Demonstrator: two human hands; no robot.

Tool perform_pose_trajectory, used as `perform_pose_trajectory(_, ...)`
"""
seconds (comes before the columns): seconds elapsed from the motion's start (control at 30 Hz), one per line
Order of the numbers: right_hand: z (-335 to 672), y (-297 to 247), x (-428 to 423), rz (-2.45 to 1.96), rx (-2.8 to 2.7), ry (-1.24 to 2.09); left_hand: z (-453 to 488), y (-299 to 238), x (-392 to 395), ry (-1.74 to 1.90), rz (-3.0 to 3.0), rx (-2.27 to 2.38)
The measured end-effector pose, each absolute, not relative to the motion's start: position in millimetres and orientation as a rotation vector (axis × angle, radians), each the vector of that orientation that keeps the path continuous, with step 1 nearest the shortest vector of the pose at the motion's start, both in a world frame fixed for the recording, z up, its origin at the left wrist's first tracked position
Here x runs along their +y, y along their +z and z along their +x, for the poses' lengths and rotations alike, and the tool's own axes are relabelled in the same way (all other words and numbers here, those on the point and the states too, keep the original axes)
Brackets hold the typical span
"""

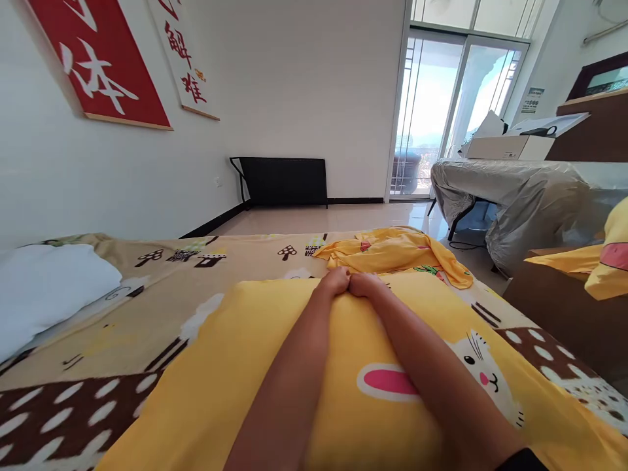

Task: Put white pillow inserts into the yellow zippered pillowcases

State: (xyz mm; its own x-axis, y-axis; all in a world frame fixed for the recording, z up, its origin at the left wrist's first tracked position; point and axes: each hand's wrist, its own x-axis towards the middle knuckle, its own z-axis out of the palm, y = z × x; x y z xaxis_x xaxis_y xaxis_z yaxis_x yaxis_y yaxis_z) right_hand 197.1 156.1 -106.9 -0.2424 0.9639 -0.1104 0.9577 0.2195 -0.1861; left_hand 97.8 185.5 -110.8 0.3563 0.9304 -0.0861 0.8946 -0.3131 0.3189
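Note:
A plump yellow pillowcase (275,340) with a white rabbit print lies in front of me on the bed, looking filled. My left hand (335,281) and my right hand (364,285) meet at the middle of its far edge. Both are closed, with fingers curled down on the yellow fabric and partly hidden. My forearms stretch across the top of the pillowcase, and a black band shows at the lower right. Just beyond my hands, a crumpled yellow cloth (392,245) with carrot prints lies on the bed.
A beige and brown patterned blanket (161,314) covers the bed. On the left rests a white pillow (53,288). To the right, more yellow fabric (611,255) lies over a brown box (554,320). Behind it stands a plastic-covered table (515,190) with an opened box (510,147).

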Motion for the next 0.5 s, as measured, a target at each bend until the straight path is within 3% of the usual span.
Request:
perform_pose_trajectory(0.13,211.9,-117.4,150.8,-1.887,-2.446,0.449,86.3,-127.1,182.6,0.041,2.243,1.605)
perform_pose_trajectory(0.5,357.1,-125.6,170.4,-1.778,-2.303,0.81,-48.8,-102.4,197.6,0.059,1.989,1.481)
